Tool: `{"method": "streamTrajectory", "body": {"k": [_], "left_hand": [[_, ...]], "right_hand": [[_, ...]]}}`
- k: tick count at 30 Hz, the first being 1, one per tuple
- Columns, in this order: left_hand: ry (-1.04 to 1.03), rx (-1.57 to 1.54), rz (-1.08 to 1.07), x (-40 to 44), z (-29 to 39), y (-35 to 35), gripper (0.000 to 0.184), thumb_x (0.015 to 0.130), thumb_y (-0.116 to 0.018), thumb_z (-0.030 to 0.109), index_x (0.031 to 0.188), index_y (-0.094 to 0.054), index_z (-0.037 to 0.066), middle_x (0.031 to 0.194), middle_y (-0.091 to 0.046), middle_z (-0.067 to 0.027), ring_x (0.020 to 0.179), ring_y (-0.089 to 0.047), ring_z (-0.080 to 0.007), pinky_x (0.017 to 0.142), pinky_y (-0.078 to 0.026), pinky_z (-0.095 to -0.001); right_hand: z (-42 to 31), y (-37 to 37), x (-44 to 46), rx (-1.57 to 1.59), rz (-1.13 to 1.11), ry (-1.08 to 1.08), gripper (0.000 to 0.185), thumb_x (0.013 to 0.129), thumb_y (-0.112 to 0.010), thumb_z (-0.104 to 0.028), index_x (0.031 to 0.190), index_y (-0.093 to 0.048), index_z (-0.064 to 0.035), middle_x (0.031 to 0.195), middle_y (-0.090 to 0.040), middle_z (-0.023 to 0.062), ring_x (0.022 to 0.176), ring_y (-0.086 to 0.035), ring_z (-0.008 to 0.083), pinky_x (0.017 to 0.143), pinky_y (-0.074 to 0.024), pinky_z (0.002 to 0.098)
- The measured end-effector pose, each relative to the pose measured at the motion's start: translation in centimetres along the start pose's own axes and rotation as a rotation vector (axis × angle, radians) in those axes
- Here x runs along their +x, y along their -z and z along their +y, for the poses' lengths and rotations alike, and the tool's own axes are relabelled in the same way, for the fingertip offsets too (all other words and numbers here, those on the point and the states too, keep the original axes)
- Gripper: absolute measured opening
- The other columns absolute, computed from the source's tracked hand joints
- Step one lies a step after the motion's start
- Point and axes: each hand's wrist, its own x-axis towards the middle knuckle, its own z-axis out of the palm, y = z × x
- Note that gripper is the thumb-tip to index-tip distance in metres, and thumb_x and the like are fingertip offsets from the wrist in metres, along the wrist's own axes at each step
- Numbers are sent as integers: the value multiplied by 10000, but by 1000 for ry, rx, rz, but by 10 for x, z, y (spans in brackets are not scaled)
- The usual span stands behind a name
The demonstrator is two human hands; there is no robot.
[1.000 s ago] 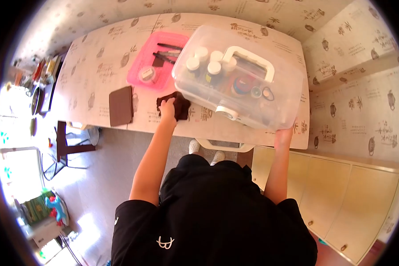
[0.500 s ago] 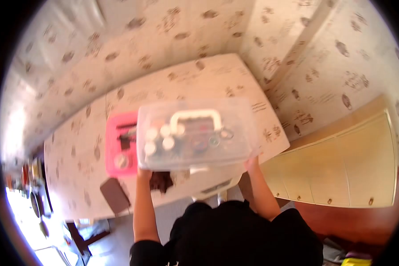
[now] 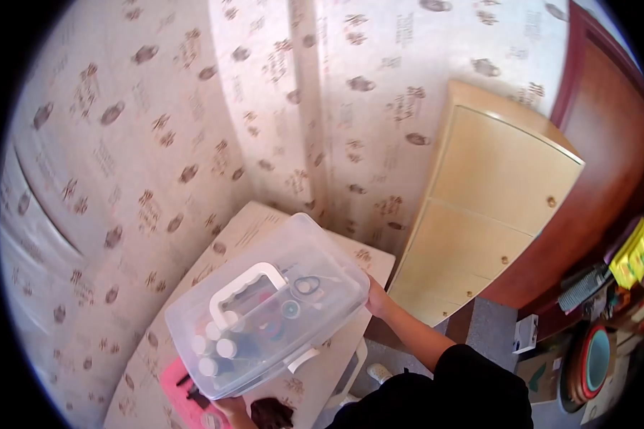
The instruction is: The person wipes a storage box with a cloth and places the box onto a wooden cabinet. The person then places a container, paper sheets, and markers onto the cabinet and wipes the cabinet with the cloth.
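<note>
A clear plastic storage box [image 3: 322, 261] with a white carrying handle [image 3: 247, 282] is held above the table, slanting across the view. Several white-capped bottles [image 3: 225, 348] and a few round items show through its lid. My left hand [image 3: 229, 406] grips the lower left end, its fingers partly hidden beneath the box. At the right end, my right hand [image 3: 374, 297] is closed on the side. A white latch [image 3: 302, 360] sits on the near edge. Partly under the box is a pink tray [image 3: 173, 379] with dark items in it.
The patterned table [image 3: 347, 336] meets the papered walls. To the right stands a cream cabinet [image 3: 479, 193] beside a reddish-brown door [image 3: 608, 129]. Stacked basins [image 3: 595, 361] and a carton [image 3: 540, 375] are on the floor at right. A dark brown object [image 3: 272, 413] lies near my left hand.
My view has turned to the right, bringing the cabinet, door and basins further in. The box now appears lower and tilted, right end up, with both hands still on it.
</note>
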Motion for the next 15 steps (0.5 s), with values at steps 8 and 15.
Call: {"method": "streamTrajectory", "body": {"k": [8, 15], "left_hand": [[-31, 442, -451, 60, 68, -156, 1114, 632, -859, 583, 1401, -360, -50, 1337, -484, -155, 1220, -492, -252, 1008, -400, -427], [-186, 183, -328, 115, 92, -334, 925, 718, -813, 335, 1417, -325, -23, 1288, -505, -141, 1203, -515, -288, 1024, -416, -417]], "right_hand": [[-183, 10, -29, -156, -101, 294, 1247, 576, -720, -801, 1472, -320, -31, 1441, -450, 100, 1332, -425, 216, 1100, -345, 396], [-348, 1, -67, -239, 28, 473, 850, 862, -641, -579, 1440, -360, -24, 1384, -504, 98, 1289, -471, 211, 1075, -387, 381]]}}
